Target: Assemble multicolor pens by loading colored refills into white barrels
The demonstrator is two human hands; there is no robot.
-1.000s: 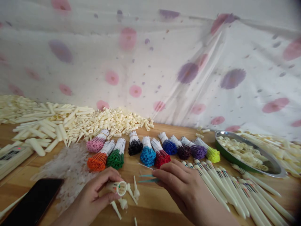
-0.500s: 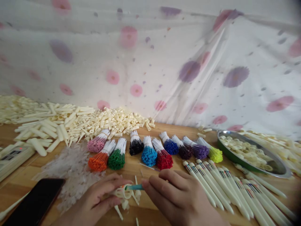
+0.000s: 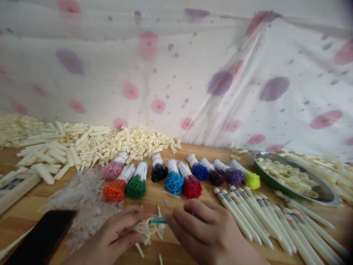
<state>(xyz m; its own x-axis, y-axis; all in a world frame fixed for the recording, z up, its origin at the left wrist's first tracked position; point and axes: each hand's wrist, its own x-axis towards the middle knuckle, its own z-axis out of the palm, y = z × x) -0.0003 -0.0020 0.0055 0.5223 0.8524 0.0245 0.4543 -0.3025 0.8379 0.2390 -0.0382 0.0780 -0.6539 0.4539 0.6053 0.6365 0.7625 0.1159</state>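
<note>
Low in the middle of the head view, my left hand [image 3: 116,232] is closed around a cream slotted pen sleeve [image 3: 150,226], its open end turned to the right. A bit of orange shows through a slot of the sleeve. My right hand [image 3: 205,228] grips a slim teal tool [image 3: 158,220], whose tip is inside the sleeve's mouth; my fingers hide most of the tool, so its kind is unclear. Beneath the sleeve lie a few small cream plastic parts [image 3: 159,232]. Just beyond my hands stand bundles of pen refills with coloured ends, among them red [image 3: 192,187] and light blue [image 3: 174,182].
Assembled multicolour pens [image 3: 259,213] lie in rows at right, before a metal dish [image 3: 327,200] of slotted sleeves. Cream pen parts [image 3: 129,143] are heaped at the back left. Clear plastic bits [image 3: 82,206], a phone [image 3: 41,237] and a beige device [image 3: 20,187] are at left.
The teal tool's tip has shifted slightly left at the sleeve's mouth, and the green seen there before no longer shows. Both hands keep their grips; the whole view has shifted slightly.
</note>
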